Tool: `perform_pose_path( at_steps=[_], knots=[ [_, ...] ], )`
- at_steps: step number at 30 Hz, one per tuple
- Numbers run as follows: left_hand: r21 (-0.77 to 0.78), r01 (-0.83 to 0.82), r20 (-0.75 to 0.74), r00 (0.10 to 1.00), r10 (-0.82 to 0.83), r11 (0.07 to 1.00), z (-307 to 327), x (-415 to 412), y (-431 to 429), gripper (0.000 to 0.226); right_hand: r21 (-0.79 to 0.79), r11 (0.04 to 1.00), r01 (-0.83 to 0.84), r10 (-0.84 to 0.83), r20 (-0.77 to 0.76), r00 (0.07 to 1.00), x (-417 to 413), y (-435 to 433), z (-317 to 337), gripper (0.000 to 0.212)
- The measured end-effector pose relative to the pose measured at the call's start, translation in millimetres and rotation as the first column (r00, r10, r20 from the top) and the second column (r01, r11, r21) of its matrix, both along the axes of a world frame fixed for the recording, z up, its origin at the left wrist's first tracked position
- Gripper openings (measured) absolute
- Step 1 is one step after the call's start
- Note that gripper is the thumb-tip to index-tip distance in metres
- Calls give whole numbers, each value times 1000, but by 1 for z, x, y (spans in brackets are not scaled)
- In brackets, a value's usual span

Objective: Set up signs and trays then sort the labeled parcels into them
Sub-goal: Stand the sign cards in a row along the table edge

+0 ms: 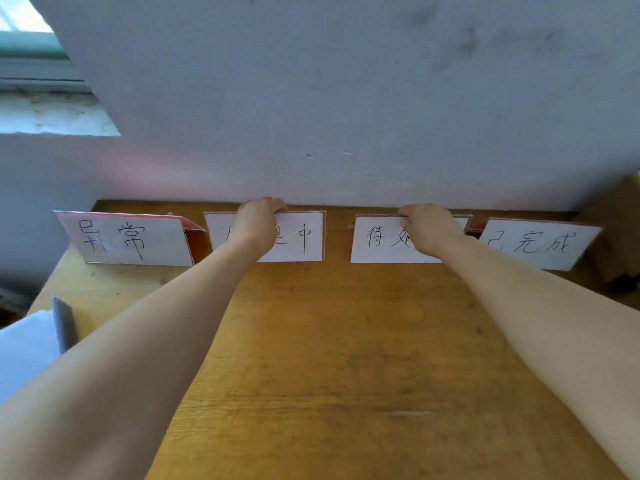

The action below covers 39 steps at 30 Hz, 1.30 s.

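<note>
- Far-left sign (131,239): white face, black handwritten characters. Thin red line along the top edge, red-orange flap on its right side.
- Second sign (301,237): white, black strokes, faint brownish rim.
- Third sign (377,239): white, black strokes, red-brown at the top corners.
- Far-right sign (533,244): white, black characters, red at its left edge.
- Table (346,341): orange-brown wood with fine grain lines, scattered dark specks and one pale scuff near right.
- Wall (346,116): pale grey-lilac, pinkish low down, dark grey smudges far right.
- Window frame (31,46), far left: green.
- Slab (24,351), near left: white, with a dark grey strip (64,323) beside it.
- Box (620,237), far right: cardboard brown.
</note>
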State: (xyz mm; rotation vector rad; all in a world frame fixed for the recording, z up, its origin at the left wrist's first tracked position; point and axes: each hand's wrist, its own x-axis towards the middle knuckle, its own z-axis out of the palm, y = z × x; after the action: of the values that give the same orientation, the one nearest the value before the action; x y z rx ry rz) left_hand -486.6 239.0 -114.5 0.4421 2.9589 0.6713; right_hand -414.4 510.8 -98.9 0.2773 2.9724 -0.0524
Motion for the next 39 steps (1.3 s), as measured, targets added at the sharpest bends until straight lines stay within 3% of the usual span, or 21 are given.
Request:
perform_pose_path(
  at_steps=[14,17,21,28,32,36,39],
  knots=[
    [13,59,36,998,-59,998,2,-6,-1,39,-63,998,-9,6,-42,999,3,-1,-2,31],
    [-85,85,-25,996,-88,993,8,-1,11,42,-93,995,-19,5,-143,990,12,6,8,35],
    [-61,189,-130,972,-195,980,25,18,65,40,-70,995,70,-84,-233,969,33,43,26,36],
    [-277,462,-64,866,-496,842,18,35,153,51,21,978,210,-207,-82,975,66,129,24,45],
    [-268,444,-7,887,-462,855,7,35,173,53,59,980,189,-189,2,982,66,153,10,45],
    [-244,426,-10,897,-441,871,1,36,179,57,152,977,151,-148,-33,988,66,161,1,47],
    [-220,415,-12,904,-428,883,1,35,179,59,138,980,143,-137,-49,989,67,167,-2,51]
  ],
)
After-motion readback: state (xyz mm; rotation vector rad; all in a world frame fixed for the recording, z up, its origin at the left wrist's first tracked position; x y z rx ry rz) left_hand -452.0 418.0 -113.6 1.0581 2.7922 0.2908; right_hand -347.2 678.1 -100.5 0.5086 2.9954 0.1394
